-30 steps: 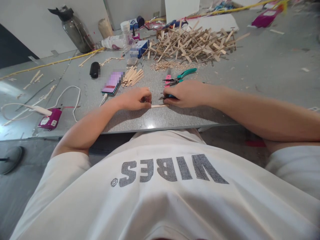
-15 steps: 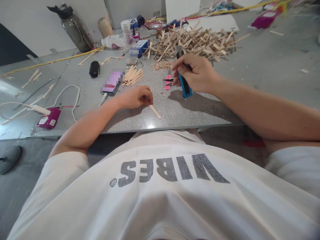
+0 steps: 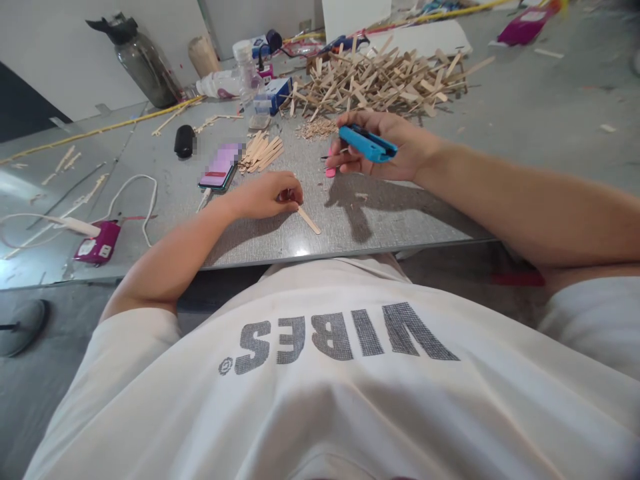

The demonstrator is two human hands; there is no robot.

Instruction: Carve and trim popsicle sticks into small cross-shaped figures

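My left hand [image 3: 273, 195] rests low over the table near its front edge, fingers curled and pinching one end of a wooden craft stick [image 3: 309, 221]. The stick's free end points toward me. To the right, my right hand [image 3: 383, 143] is raised above the table, closed around a blue and black stapler [image 3: 367, 143] tilted across the palm. Beneath those fingers, a pink-handled tool [image 3: 330, 172] lies mostly hidden, with a dark pointed tip beside it. A small pile of craft sticks [image 3: 261, 152] lies just beyond my left hand.
A large heap of craft sticks [image 3: 380, 80] spreads at the back, with wood chips [image 3: 317, 129] in front. A phone [image 3: 220, 165] on a cable, a black case [image 3: 185, 141], a purple adapter [image 3: 97, 242], a clear bottle [image 3: 245, 73] and a dark water bottle [image 3: 145, 67] stand leftward.
My right hand has turned the stapler from nearly upright to lying sideways, covering more of the pink-handled tool. The left hand keeps its hold on the craft stick; the view has shifted slightly.
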